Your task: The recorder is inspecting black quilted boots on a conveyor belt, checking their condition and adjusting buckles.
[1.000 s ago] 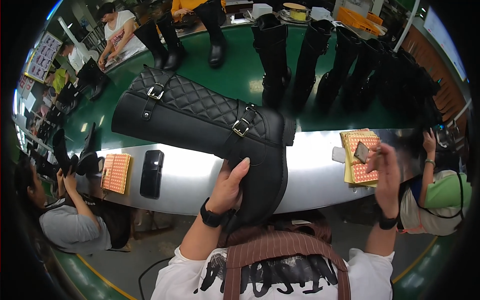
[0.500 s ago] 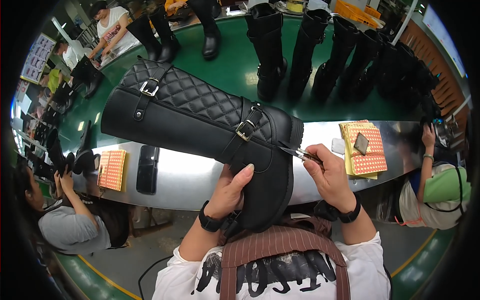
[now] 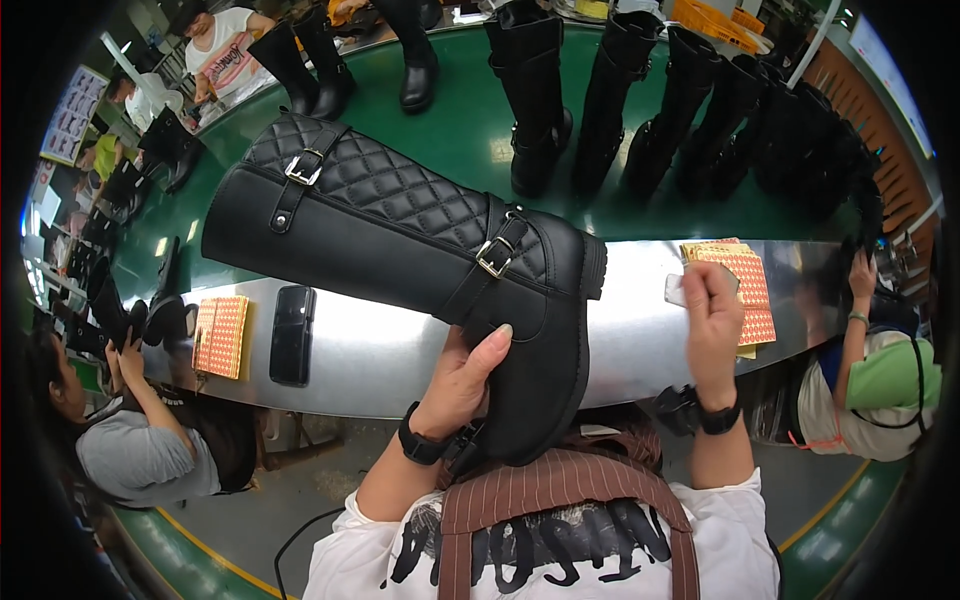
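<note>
- Head view: the left hand [image 3: 462, 385] grips a tall black quilted boot [image 3: 400, 235] at its foot, holding it sideways above the steel counter [image 3: 400, 350], likely so the shaft and buckles face up.
- The right hand [image 3: 712, 305] is closed around something small I cannot make out, over an orange sticker sheet [image 3: 745, 290] on the counter.
- Another orange sheet [image 3: 221, 335] lies left, beside a dark phone [image 3: 292, 334].

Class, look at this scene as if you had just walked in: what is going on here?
A person in a striped apron holds a tall black quilted boot by its foot with the left hand. The right hand reaches to a stack of orange sticker sheets on the metal counter. More black boots stand on the green belt beyond.
</note>
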The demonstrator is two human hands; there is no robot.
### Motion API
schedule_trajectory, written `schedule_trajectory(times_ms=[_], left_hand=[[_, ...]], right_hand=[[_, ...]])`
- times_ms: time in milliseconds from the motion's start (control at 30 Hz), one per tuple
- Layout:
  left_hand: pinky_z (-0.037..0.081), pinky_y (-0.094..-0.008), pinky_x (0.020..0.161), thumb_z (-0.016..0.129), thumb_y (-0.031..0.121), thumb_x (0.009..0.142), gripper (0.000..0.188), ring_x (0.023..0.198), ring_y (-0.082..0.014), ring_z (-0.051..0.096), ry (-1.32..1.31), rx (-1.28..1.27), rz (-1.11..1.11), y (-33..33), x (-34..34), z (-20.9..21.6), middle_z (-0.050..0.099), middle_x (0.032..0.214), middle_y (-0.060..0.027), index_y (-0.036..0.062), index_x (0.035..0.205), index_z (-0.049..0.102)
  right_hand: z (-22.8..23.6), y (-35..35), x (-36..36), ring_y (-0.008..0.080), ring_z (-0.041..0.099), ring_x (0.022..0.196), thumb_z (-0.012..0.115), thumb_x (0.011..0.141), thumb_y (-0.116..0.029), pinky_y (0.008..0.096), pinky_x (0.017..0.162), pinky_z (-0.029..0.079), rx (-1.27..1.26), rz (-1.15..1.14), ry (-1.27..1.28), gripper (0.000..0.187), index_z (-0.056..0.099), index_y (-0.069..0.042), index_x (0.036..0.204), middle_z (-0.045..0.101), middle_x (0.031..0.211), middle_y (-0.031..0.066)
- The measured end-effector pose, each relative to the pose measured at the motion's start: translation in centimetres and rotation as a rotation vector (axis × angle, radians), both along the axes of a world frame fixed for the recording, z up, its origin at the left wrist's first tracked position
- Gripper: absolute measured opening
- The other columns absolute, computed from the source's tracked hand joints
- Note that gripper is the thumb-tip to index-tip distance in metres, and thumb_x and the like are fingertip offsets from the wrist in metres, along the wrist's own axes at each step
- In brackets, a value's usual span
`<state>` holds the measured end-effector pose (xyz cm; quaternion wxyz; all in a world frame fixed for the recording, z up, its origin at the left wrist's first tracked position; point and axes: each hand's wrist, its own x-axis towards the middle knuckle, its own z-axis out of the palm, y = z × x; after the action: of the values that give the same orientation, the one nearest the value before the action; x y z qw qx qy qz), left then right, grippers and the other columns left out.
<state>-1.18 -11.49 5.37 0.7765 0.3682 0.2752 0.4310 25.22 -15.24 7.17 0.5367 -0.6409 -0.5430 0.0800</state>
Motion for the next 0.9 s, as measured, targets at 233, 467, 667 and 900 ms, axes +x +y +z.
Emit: schedule_trajectory(times_ms=[233,467,667,900], left_hand=[[0.042,-0.0317,0.099,0.058,0.021,0.095,0.054,0.116,-0.0172,0.050,0.169,0.136,0.177,1.5,0.2,-0.6,0.049,0.128,-0.0100,0.0017,0.138,0.032],[0.041,-0.0320,0.100,0.060,0.019,0.095,0.056,0.116,-0.0180,0.049,0.206,0.199,0.371,2.5,0.6,-0.7,0.049,0.130,-0.0104,0.0015,0.139,0.031],[0.044,-0.0305,0.095,0.058,0.015,0.095,0.047,0.111,-0.0152,0.053,0.105,0.224,0.444,2.4,1.1,-1.6,0.053,0.122,-0.0081,0.0028,0.134,0.036],[0.053,-0.0295,0.085,0.053,0.015,0.096,0.038,0.100,-0.0149,0.059,-0.073,0.072,0.292,1.6,-0.4,-0.2,0.056,0.116,-0.0075,0.0045,0.130,0.041]], right_hand=[[-2.2,0.2,18.8,0.0433,0.059,0.090,0.058,0.092,-0.024,0.0465,0.077,0.046,-0.345,-0.598,-0.586,0.027,0.058,-0.002,0.108,0.064,0.097,0.0204],[-5.2,-0.5,23.7,0.0366,0.055,0.106,0.062,0.089,-0.017,0.0429,0.091,0.044,-0.314,-0.446,-0.827,0.029,0.059,-0.001,0.113,0.060,0.111,0.0167],[-1.2,1.0,1.6,0.0182,0.067,0.070,0.063,0.088,-0.009,0.0285,0.064,0.050,-0.302,0.238,-0.102,0.015,0.067,0.001,0.098,0.067,0.078,0.0126],[-1.5,1.0,1.5,0.0237,0.066,0.069,0.067,0.083,-0.008,0.0311,0.063,0.050,-0.191,0.195,-0.276,0.009,0.067,0.000,0.086,0.067,0.078,0.0130]])
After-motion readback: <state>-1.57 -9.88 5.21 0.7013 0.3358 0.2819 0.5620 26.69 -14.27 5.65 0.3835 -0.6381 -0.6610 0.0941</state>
